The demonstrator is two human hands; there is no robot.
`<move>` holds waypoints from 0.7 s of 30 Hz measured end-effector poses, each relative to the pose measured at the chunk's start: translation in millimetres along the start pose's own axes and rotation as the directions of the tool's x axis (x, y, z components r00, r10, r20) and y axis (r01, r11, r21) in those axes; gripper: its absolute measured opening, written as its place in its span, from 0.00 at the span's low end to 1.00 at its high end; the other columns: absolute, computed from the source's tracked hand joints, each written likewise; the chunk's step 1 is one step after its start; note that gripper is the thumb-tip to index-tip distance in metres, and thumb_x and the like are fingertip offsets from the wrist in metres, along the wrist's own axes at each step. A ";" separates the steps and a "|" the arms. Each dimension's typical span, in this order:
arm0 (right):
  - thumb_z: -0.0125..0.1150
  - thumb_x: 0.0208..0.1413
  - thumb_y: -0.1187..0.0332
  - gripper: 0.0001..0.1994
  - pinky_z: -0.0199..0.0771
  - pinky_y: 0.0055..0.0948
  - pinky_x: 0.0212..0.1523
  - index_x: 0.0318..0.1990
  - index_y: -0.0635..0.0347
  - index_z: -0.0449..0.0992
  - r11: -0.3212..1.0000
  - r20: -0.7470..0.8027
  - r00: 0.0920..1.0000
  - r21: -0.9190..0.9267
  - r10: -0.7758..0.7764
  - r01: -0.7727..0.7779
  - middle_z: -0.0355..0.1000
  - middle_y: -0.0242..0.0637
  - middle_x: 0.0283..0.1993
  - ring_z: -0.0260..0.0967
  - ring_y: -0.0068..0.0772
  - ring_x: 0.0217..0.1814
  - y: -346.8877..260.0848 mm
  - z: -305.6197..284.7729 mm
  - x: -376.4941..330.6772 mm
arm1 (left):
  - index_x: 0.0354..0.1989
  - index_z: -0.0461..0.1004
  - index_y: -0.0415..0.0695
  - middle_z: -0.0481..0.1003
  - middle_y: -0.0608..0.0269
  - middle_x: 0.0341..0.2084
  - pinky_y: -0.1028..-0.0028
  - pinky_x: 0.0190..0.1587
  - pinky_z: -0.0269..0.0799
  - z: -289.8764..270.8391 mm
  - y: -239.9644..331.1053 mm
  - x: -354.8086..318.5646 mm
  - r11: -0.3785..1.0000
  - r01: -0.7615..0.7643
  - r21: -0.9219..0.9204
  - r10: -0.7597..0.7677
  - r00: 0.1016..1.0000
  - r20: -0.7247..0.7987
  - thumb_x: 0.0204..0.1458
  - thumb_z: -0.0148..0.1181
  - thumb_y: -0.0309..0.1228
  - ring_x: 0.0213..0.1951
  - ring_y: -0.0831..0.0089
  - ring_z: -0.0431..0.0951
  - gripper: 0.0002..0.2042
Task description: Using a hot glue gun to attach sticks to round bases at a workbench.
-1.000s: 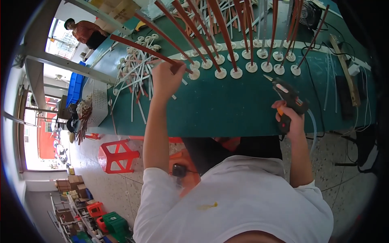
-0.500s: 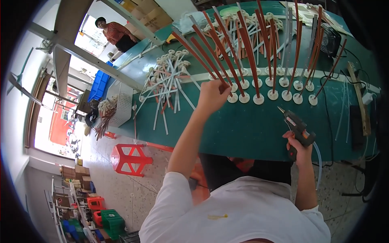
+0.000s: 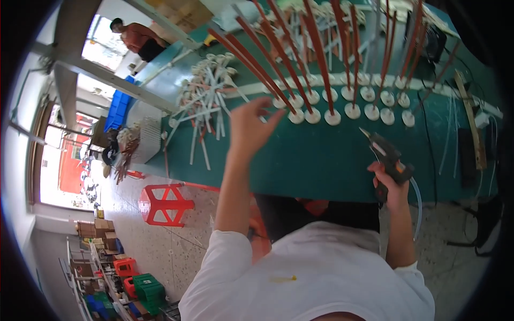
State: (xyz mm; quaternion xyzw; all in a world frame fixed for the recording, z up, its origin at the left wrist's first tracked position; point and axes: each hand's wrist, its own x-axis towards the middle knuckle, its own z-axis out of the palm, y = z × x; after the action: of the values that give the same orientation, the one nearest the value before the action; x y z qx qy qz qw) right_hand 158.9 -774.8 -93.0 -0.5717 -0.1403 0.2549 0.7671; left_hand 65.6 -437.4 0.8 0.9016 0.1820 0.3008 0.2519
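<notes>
My left hand (image 3: 250,125) hovers over the green table (image 3: 321,160) with fingers apart and nothing in it, just left of a row of red-brown rods (image 3: 289,64) standing upright in white round bases (image 3: 332,116). A black glue gun (image 3: 388,158) sits in my right hand (image 3: 390,184) at the table's near edge, its nozzle aimed up-left toward the row of bases. A pale tube hangs down from the gun by my right wrist.
A loose heap of white sticks with round bases (image 3: 206,104) lies on the table's left part. A red plastic stool (image 3: 163,203) stands on the floor below. Another person (image 3: 136,37) stands at the far left. Cables and a wooden strip (image 3: 471,123) lie at the right.
My left hand has let go of the red-brown rod it held and pulled back toward me, now with fingers apart. The right hand keeps the glue gun in about the same place.
</notes>
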 end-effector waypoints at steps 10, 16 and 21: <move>0.63 0.46 0.78 0.14 0.72 0.25 0.26 0.43 0.69 0.77 0.950 0.273 0.913 0.007 -0.303 0.313 0.75 0.49 0.40 0.71 0.31 0.31 10.3 -7.2 -0.1 | 0.46 0.78 0.45 0.73 0.57 0.17 0.66 0.27 0.71 26.0 23.7 -62.7 0.990 0.099 0.100 -0.120 0.965 0.234 0.54 0.65 0.30 0.20 0.63 0.75 0.12; 0.62 0.43 0.75 0.19 0.70 0.24 0.20 0.46 0.71 0.75 0.964 0.273 0.955 0.263 -0.113 0.039 0.73 0.46 0.37 0.72 0.39 0.37 12.8 -25.8 -6.8 | 0.31 0.71 0.38 0.70 0.50 0.17 0.60 0.29 0.68 33.0 5.4 -75.4 0.971 -0.076 0.225 0.008 0.957 0.290 0.59 0.59 0.29 0.24 0.48 0.72 0.08; 0.62 0.41 0.70 0.21 0.70 0.25 0.19 0.46 0.71 0.74 0.938 0.180 0.975 0.341 -0.131 0.063 0.73 0.45 0.37 0.71 0.43 0.41 11.2 -25.9 -7.6 | 0.30 0.71 0.38 0.69 0.49 0.16 0.61 0.26 0.66 0.5 -15.4 -100.4 0.966 0.016 0.257 -0.076 0.972 0.224 0.58 0.59 0.29 0.21 0.49 0.71 0.08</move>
State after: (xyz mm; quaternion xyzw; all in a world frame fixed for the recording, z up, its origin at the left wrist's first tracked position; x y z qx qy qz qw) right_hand 163.2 -797.4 -111.0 -0.3975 -0.1998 0.2926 0.8464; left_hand -12.4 -473.4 -53.5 0.9508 0.2092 0.1618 0.1613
